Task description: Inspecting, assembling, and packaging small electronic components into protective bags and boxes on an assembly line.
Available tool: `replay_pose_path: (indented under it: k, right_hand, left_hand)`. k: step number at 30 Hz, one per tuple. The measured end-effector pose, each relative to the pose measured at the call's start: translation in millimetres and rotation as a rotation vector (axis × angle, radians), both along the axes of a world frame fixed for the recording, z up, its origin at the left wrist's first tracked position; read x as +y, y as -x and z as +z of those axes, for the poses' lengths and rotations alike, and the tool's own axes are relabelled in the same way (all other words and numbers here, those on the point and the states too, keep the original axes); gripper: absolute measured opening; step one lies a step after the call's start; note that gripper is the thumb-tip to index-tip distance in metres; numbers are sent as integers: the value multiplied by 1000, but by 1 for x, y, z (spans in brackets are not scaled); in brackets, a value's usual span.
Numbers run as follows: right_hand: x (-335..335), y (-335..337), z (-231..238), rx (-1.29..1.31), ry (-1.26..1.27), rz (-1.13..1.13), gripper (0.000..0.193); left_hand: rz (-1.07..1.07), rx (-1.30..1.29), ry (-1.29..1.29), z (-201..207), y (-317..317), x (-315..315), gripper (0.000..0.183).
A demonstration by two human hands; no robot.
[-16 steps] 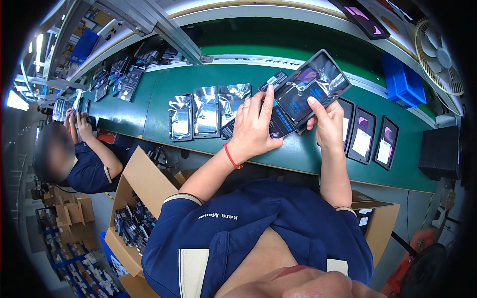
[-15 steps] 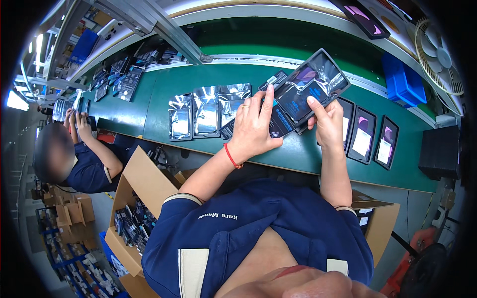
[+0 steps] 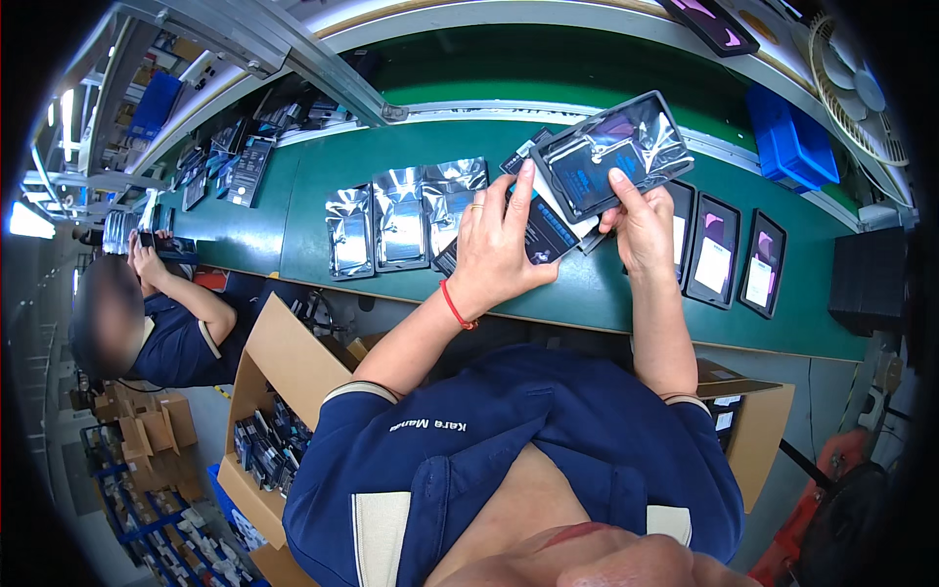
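Note:
My left hand (image 3: 489, 249) lies over a dark printed flat box (image 3: 550, 240), its thumb along the lower edge and its fingers over the left side. A shallow black tray (image 3: 614, 157) with shiny clear film and blue print is pinched in my right hand (image 3: 641, 227), thumb on top. The tray is tilted and overlaps the box's upper right part, where a white edge shows. To the left of my left hand lie three silver-faced trays (image 3: 399, 220). Beyond my right hand are black trays with white and pink faces (image 3: 716, 252), one partly covered by that hand.
A blue bin (image 3: 790, 147) and a fan (image 3: 856, 83) stand at the back right, a black stack (image 3: 867, 284) at the bench's right end. Dark packages (image 3: 252, 171) lie far left. Open cartons (image 3: 279, 342) flank me below the bench. Another person (image 3: 181, 328) works at left.
My right hand has turned the black tray flatter and shifted it slightly right, so more of the box's white edge shows. My left hand keeps its place on the box.

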State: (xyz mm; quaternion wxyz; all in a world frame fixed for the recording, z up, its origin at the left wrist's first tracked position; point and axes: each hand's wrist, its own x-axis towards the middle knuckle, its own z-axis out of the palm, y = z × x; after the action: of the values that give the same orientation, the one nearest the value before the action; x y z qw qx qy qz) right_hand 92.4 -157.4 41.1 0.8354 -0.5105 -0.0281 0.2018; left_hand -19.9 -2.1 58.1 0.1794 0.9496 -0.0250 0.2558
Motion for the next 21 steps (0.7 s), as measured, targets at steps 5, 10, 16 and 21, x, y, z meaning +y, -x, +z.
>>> replay_pose_path:
  k: [5,10,16,21]
  right_hand:
    - [1,9,3,-109,-40,-28,17]
    - [-11,11,10,-235,113,-24,18]
    - [-17,13,9,-305,270,54,17]
    - [-3,26,6,-276,250,84,20]
  left_hand:
    - [26,-38,36,-1,-1,-1,108]
    - [16,-47,-15,2,-2,2,106]
    - [-30,-67,-2,-1,-1,6,103]
    - [-79,-124,23,-4,-4,5,104]
